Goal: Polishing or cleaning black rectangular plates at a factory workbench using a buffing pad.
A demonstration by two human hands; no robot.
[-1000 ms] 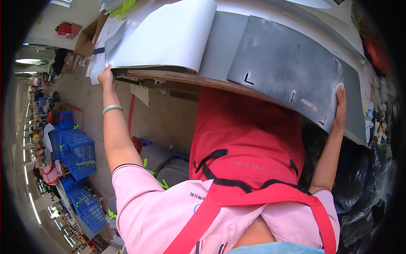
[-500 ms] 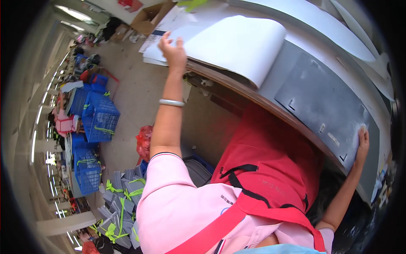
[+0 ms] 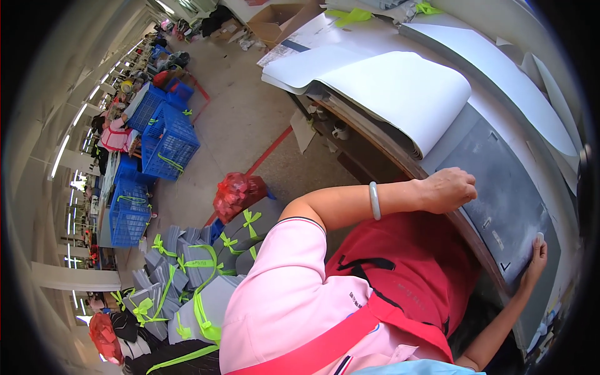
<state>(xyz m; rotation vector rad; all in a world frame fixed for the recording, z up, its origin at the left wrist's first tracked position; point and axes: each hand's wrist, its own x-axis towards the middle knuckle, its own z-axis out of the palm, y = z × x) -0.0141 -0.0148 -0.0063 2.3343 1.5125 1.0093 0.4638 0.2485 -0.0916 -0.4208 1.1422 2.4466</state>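
A grey board [image 3: 506, 194] with small slots and whitish smudges lies along the near side of the worktable. My left hand [image 3: 449, 189], a pale bangle on its wrist, is over the board's left end with fingers curled closed; what they may hold is hidden. At the board's right end my right hand [image 3: 534, 262] rests near the edge, fingers together, with a small white spot [image 3: 540, 237] at the fingertips that is too small to name. Left of the board, a large white sheet [image 3: 400, 87] is folded back on itself over other sheets.
Long white sheets [image 3: 500, 75] lie along the table's far side. An open cardboard box [image 3: 281, 22] stands beyond its left end. On the floor to the left are bundles of grey pieces [image 3: 200, 269] tied with lime strips, a red bag [image 3: 237, 194] and blue crates [image 3: 169, 144].
My left hand has come from the white sheet's left end rightward and nearer, over the grey board, and its fingers have closed. My right hand stays at the board's right end. The view has shifted.
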